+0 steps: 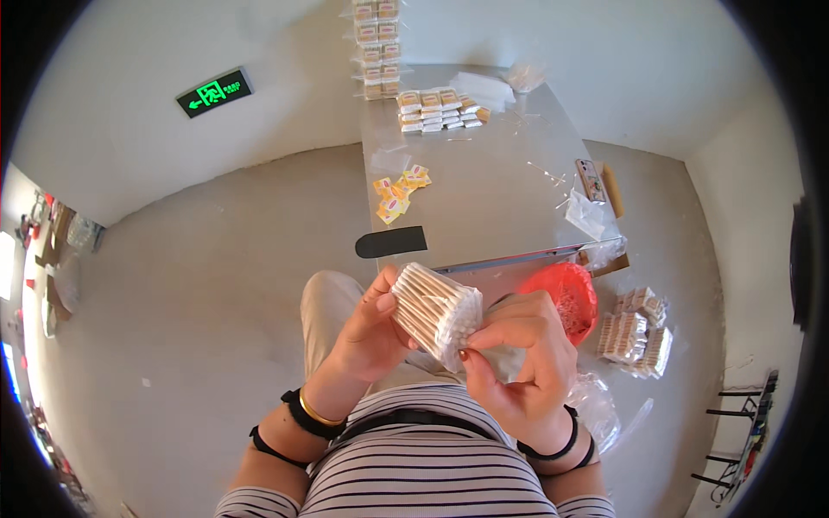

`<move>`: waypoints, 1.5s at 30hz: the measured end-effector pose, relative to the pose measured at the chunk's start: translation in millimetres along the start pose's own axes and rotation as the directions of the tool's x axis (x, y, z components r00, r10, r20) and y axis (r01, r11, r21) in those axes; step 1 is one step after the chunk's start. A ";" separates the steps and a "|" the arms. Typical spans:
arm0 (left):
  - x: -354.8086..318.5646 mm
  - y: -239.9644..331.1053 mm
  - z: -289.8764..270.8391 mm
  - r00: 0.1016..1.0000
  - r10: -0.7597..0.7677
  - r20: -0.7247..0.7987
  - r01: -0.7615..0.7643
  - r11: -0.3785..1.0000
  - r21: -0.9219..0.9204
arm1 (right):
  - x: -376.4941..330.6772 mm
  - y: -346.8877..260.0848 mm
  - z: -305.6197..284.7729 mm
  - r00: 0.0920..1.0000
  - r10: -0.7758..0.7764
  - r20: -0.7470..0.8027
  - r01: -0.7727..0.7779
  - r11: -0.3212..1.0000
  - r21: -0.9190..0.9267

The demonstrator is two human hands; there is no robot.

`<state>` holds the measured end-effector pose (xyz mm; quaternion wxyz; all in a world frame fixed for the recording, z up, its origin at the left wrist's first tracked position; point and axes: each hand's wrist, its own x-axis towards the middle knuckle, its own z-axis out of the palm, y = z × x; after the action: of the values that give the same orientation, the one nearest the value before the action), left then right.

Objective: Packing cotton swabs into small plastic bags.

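Note:
A clear-wrapped pack of wooden-stick cotton swabs [423, 304] is held up over my lap, tilted, with white tips at its right end. My left hand [367, 335] grips the pack from the left, its thumb on the near side. My right hand [528, 356] pinches at the lower right end with thumb and forefinger, touching the wrap by the tips. Just beyond, at the table's near left corner, lies a flat black strip with a rounded end [391, 242]. Small yellow cards [399, 194] lie loose behind it.
The grey table [484, 190] carries piled swab packs [429, 110], a tall stack of packs [377, 53], loose swabs, plastic bags [484, 88] and a phone [591, 180]. Right of my knees are a red container [585, 298] of swabs and bundled packs [626, 337] on the floor.

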<state>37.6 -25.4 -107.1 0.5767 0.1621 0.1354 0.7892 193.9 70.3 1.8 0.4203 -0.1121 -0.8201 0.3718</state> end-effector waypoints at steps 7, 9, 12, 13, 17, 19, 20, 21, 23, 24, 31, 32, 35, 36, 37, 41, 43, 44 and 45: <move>-2.8 0.8 -13.4 0.996 -0.074 0.055 0.075 0.997 -0.017 | 3.0 -5.1 0.3 0.997 -0.077 0.029 0.079 0.994 -0.071; -2.8 1.3 -4.9 0.998 -0.065 0.019 0.065 0.998 0.011 | 1.8 -4.4 0.2 0.995 -0.099 0.016 0.100 0.990 -0.095; -1.7 4.4 3.3 0.999 -0.042 -0.031 0.042 0.999 0.023 | 0.8 -5.2 -0.6 0.990 -0.141 0.006 0.140 0.976 -0.167; 0.8 7.0 5.6 1.000 0.011 0.009 -0.012 0.996 0.090 | 0.5 -6.5 -0.7 0.987 -0.161 0.008 0.159 0.964 -0.215; 4.0 18.7 16.1 0.988 0.154 0.028 -0.156 0.947 0.281 | -0.3 -2.4 -8.5 0.982 -0.186 0.022 0.184 0.942 -0.280; 4.3 24.7 25.7 0.972 0.234 0.032 -0.228 0.897 0.379 | 0.1 -0.3 -10.2 0.987 -0.159 0.030 0.160 0.941 -0.297; 4.0 28.4 31.4 0.952 0.303 0.042 -0.286 0.833 0.474 | -0.4 1.4 -11.6 0.985 -0.169 0.043 0.174 0.940 -0.293; 3.5 31.9 37.4 0.945 0.324 0.044 -0.306 0.832 0.463 | -1.5 2.1 -14.3 0.988 -0.146 0.046 0.153 0.945 -0.290; 0.0 37.8 48.0 0.909 0.371 0.190 -0.407 0.693 0.594 | -4.5 4.5 -14.5 0.985 -0.146 0.089 0.166 0.944 -0.286; -1.9 39.4 54.0 0.896 0.385 0.219 -0.430 0.635 0.642 | -8.7 4.8 -16.4 0.995 -0.092 0.031 0.097 0.968 -0.231; -5.9 49.5 94.2 0.722 0.349 0.597 -0.647 0.036 0.761 | -33.1 28.6 -15.0 0.992 -0.070 -0.105 0.059 0.992 -0.107; -5.4 50.2 98.0 0.661 0.364 0.656 -0.690 -0.048 0.722 | -34.8 29.7 -13.4 0.989 -0.069 -0.129 0.063 0.997 -0.055; -11.4 43.2 105.2 0.624 0.412 0.663 -0.700 -0.082 0.710 | -39.2 37.1 -7.2 0.988 -0.069 -0.139 0.073 0.997 0.025; -8.5 41.1 107.0 0.588 0.428 0.687 -0.732 -0.081 0.677 | -39.5 37.1 -6.1 0.984 -0.032 -0.173 0.050 0.994 0.102; -7.9 39.6 109.0 0.582 0.439 0.685 -0.738 -0.070 0.671 | -39.8 36.2 -5.9 0.978 0.009 -0.207 0.028 0.983 0.179; -8.4 34.7 111.4 0.536 0.437 0.723 -0.770 -0.097 0.630 | -38.7 26.0 -7.3 0.977 0.031 -0.209 -0.020 0.998 0.051; -7.8 31.3 111.6 0.505 0.445 0.740 -0.787 -0.115 0.606 | -35.9 25.9 -9.6 0.982 -0.035 -0.185 0.039 0.999 0.019; -7.1 28.8 111.5 0.472 0.460 0.752 -0.796 -0.144 0.588 | -36.0 24.4 -10.1 0.984 -0.027 -0.177 0.029 1.000 0.012; -6.2 26.7 111.1 0.439 0.476 0.762 -0.802 -0.174 0.571 | -36.0 24.1 -10.8 0.986 -0.018 -0.167 0.019 1.000 0.005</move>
<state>62.0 -36.3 4.2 -0.1146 0.6130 0.3711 0.6880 221.6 74.8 -33.0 0.4912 -0.1339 -0.7818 0.3599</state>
